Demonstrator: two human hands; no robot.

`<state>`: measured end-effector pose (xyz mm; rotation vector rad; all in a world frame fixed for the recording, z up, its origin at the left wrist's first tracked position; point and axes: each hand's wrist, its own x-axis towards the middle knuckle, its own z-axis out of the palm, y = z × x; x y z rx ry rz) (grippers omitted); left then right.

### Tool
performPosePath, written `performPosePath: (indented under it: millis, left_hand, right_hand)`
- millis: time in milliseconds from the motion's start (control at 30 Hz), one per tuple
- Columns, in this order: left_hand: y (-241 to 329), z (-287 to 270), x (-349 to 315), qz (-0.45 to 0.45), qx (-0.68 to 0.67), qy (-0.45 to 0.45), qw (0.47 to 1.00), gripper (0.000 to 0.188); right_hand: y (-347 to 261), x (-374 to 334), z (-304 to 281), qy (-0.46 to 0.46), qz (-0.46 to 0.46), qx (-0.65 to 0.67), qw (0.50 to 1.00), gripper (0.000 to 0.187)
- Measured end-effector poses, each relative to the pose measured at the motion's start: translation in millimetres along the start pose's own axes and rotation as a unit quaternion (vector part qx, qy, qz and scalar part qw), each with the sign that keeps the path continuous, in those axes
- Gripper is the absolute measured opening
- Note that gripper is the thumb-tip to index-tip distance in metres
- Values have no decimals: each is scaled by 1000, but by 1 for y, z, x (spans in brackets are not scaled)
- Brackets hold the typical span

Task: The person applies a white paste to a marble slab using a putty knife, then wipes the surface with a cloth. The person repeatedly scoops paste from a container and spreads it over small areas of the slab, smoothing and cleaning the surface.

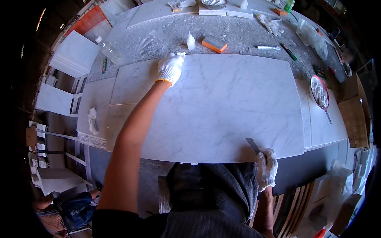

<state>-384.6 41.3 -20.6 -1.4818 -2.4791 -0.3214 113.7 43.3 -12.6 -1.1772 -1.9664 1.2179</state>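
A white marble slab (222, 103) with grey veins lies flat on the workbench in front of me. My left hand (170, 68), in a white knit glove with a yellow cuff, is closed at the slab's far edge. Something small and white shows at its fingertips, too small to make out. At the near right edge, my right hand (266, 166) wears a white glove and is wrapped round a putty knife (252, 145), its flat grey blade pointing up and left over the slab. Beyond the far edge are a small white squeeze bottle (191, 41) and an orange-and-grey sanding block (215, 44).
A red-rimmed bowl of white paste (319, 92) stands on the right, near a cardboard box (354, 109). Gloves (270, 24), a green marker (288, 52) and a plastic bottle (108, 50) lie around the dusty bench. Stacked slabs (74, 53) stand left; another person (65, 212) is lower left.
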Motion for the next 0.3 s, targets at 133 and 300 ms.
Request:
performPosePath:
  millis: [133,300]
  left_hand:
    - [-15,-7,27,-268,-143,-49,951,42]
    - [-36,4,19,-104,-84,-72,988,49]
  right_hand:
    - [-5,-3,0,6,-1,5,1000,15]
    - [0,-3,3,11,-8,-5,1000,19]
